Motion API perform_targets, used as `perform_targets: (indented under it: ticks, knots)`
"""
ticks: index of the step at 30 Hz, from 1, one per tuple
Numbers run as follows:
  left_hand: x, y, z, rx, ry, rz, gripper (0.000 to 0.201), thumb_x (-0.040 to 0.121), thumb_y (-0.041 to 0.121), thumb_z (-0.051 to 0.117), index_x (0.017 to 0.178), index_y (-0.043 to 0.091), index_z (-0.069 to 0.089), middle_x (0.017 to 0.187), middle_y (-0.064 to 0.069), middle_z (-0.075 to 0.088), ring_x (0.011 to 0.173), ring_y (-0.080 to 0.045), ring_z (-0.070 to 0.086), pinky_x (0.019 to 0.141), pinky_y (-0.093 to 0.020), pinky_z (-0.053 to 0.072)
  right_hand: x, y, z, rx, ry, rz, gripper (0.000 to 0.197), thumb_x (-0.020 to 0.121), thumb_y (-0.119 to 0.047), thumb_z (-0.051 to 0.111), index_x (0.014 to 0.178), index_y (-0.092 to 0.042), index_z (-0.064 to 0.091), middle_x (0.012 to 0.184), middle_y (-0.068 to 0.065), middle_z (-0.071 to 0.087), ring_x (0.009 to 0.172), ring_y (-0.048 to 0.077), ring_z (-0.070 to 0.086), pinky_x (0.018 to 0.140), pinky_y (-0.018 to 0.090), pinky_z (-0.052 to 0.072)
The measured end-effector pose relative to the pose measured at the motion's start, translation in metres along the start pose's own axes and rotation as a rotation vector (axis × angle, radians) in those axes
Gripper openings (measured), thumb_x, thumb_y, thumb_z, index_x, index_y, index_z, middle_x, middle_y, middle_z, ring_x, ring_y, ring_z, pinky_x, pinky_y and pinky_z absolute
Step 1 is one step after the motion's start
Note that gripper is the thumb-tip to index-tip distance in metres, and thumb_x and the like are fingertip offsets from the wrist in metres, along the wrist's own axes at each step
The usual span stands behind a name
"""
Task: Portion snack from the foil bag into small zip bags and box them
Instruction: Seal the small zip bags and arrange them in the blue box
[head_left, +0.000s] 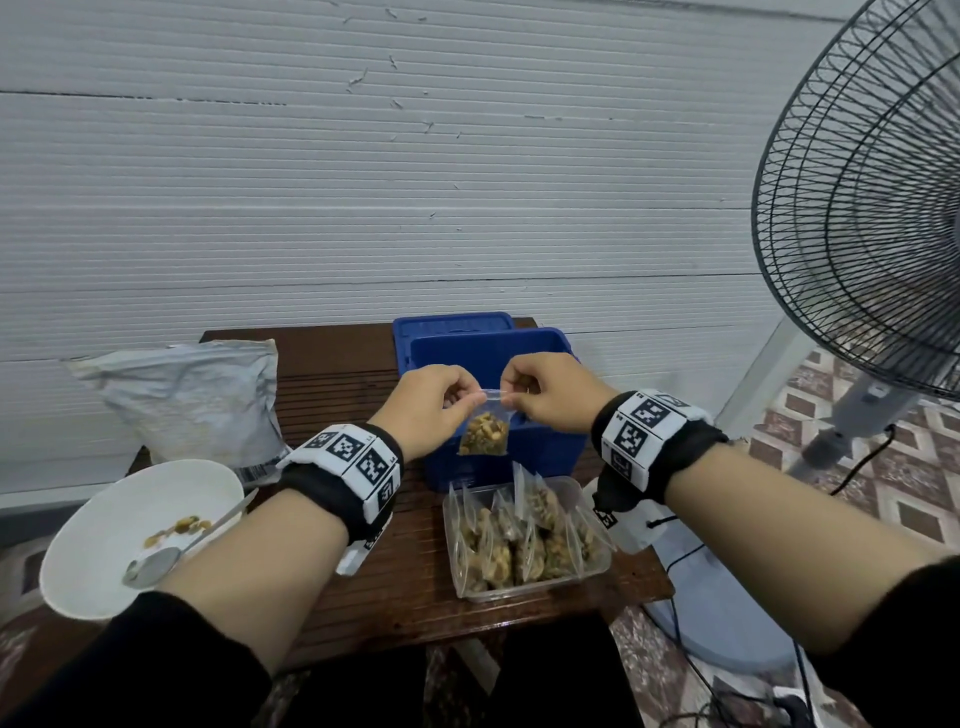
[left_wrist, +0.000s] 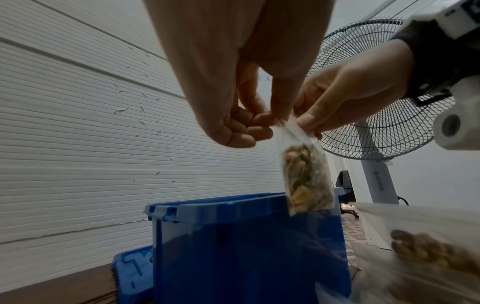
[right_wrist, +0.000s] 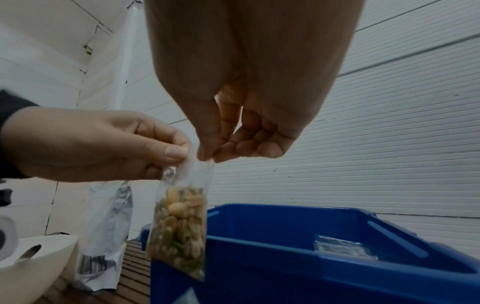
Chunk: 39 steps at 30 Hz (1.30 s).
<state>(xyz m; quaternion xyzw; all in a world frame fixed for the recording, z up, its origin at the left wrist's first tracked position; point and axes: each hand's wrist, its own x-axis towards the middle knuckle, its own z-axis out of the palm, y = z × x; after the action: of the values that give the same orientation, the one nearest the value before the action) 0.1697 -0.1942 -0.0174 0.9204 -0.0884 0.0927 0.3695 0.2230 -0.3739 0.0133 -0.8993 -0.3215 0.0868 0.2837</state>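
Here, wooden table (head_left: 363, 582); ribbed white wall (head_left: 363, 182); fan (head_left: 872, 208).

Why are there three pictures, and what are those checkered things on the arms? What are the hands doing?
They are a person's hands. The checkered bands carry small wrist cameras. One picture comes from a camera on the head; the other two look along each wrist. The left hand and right hand pinch the top of a small bag of snack above a blue box. On the table lie a foil bag, a white bowl with a spoon, and a clear tub of filled bags.
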Motion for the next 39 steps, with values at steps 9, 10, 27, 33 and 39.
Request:
perform_targets:
  ticks: [9, 10, 27, 33, 39]
  knots:
    - [-0.001, -0.002, 0.002, -0.156, -0.005, -0.058, 0.007, 0.091, 0.017, 0.065, 0.091, 0.024, 0.063, 0.087, 0.007, 0.065, 0.080, -0.006, 0.059, 0.069, -0.007, 0.042, 0.002, -0.001, 0.002, -0.064, -0.014, -0.036, 0.007, 0.090, -0.018, 0.064, 0.087, -0.013, 0.062, 0.074, -0.010, 0.052, 0.064, 0.002, 0.045, 0.058, 0.012, 0.036]
    - [-0.001, -0.002, 0.003, -0.203, 0.015, -0.079, 0.011, 0.090, 0.015, 0.066, 0.091, 0.024, 0.061, 0.085, 0.008, 0.063, 0.077, -0.004, 0.057, 0.069, -0.006, 0.043, 0.003, -0.001, 0.002, -0.055, -0.024, -0.031, 0.007, 0.090, -0.019, 0.064, 0.089, -0.012, 0.063, 0.073, -0.011, 0.052, 0.064, 0.001, 0.046, 0.057, 0.011, 0.036]
    - [0.019, -0.055, 0.000, -0.202, 0.292, -0.330, 0.016, 0.094, 0.018, 0.059, 0.109, 0.012, 0.064, 0.109, -0.001, 0.063, 0.095, -0.009, 0.057, 0.082, -0.015, 0.042, 0.064, -0.001, -0.060, -0.332, -0.058, 0.044, 0.013, 0.088, -0.014, 0.066, 0.100, -0.009, 0.069, 0.093, 0.003, 0.066, 0.086, 0.016, 0.057, 0.074, 0.023, 0.044]
    - [0.042, -0.085, 0.008, -0.168, 0.279, -0.401, 0.038, 0.095, 0.024, 0.058, 0.131, 0.013, 0.053, 0.131, -0.008, 0.052, 0.119, -0.022, 0.052, 0.105, -0.041, 0.041, 0.105, 0.022, -0.042, -0.505, -0.209, 0.098, 0.010, 0.087, -0.011, 0.064, 0.096, -0.012, 0.069, 0.096, 0.004, 0.066, 0.095, 0.024, 0.061, 0.085, 0.037, 0.051]
    - [0.065, -0.100, 0.012, -0.236, 0.201, -0.420, 0.051, 0.100, 0.030, 0.047, 0.147, 0.015, 0.035, 0.148, -0.004, 0.037, 0.134, -0.023, 0.040, 0.112, -0.042, 0.033, 0.142, 0.038, -0.021, -0.577, -0.374, 0.123, 0.012, 0.086, -0.008, 0.063, 0.085, -0.019, 0.064, 0.092, 0.002, 0.066, 0.090, 0.018, 0.058, 0.082, 0.030, 0.049]
